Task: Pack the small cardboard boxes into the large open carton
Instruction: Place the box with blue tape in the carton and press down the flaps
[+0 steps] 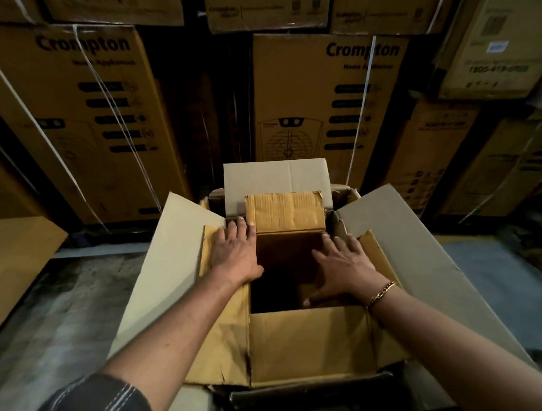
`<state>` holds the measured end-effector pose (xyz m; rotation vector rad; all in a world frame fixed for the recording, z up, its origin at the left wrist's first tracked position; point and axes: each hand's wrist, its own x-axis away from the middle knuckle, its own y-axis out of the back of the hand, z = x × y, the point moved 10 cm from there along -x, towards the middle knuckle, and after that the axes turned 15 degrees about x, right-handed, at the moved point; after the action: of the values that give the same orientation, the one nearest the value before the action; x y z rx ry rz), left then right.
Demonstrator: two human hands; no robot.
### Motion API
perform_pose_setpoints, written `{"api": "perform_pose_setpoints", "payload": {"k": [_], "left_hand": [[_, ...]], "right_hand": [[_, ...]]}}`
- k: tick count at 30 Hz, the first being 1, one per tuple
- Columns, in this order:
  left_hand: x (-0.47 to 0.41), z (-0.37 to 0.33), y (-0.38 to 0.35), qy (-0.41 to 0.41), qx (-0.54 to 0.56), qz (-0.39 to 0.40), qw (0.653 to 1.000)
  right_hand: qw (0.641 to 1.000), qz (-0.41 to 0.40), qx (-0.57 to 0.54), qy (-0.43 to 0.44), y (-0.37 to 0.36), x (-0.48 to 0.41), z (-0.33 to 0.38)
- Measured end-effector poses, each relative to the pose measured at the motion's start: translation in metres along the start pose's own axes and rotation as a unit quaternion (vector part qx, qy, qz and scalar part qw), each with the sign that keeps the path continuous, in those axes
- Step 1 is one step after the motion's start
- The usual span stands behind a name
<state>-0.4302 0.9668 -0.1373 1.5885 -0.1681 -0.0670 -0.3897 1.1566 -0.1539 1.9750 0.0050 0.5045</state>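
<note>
The large open carton (411, 239) stands on the floor in front of me with its pale flaps spread outward. A small cardboard box (285, 211) with a taped top sits upright at its far side, rising a little above the opening. More brown cardboard tops lie inside at the left (221, 338) and along the near side (310, 343). A dark gap (276, 286) remains in the middle. My left hand (236, 253) lies flat on the left cardboard, fingertips touching the taped box's left edge. My right hand (343, 266) is spread, fingers apart, over the right inside, holding nothing.
Tall printed appliance cartons (327, 97) with white straps are stacked close behind and to both sides. A flat cardboard sheet (14, 257) lies at the left. Grey concrete floor (66, 307) shows on the left and a bluish patch of floor (496, 276) on the right.
</note>
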Motion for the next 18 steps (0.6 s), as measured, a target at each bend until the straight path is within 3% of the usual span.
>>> {"api": "perform_pose_setpoints", "payload": {"k": [7, 11, 18], "left_hand": [[0.099, -0.024, -0.003, -0.015, 0.071, 0.093, 0.993], [0.173, -0.040, -0.006, -0.005, 0.113, 0.145, 0.983], [0.244, -0.053, -0.028, -0.047, 0.130, 0.133, 0.981]], "right_hand": [[0.983, 0.129, -0.006, 0.128, -0.010, 0.078, 0.022], [0.991, 0.081, -0.029, 0.103, -0.018, 0.132, 0.032], [0.993, 0.004, -0.090, 0.083, -0.054, 0.185, 0.067]]}}
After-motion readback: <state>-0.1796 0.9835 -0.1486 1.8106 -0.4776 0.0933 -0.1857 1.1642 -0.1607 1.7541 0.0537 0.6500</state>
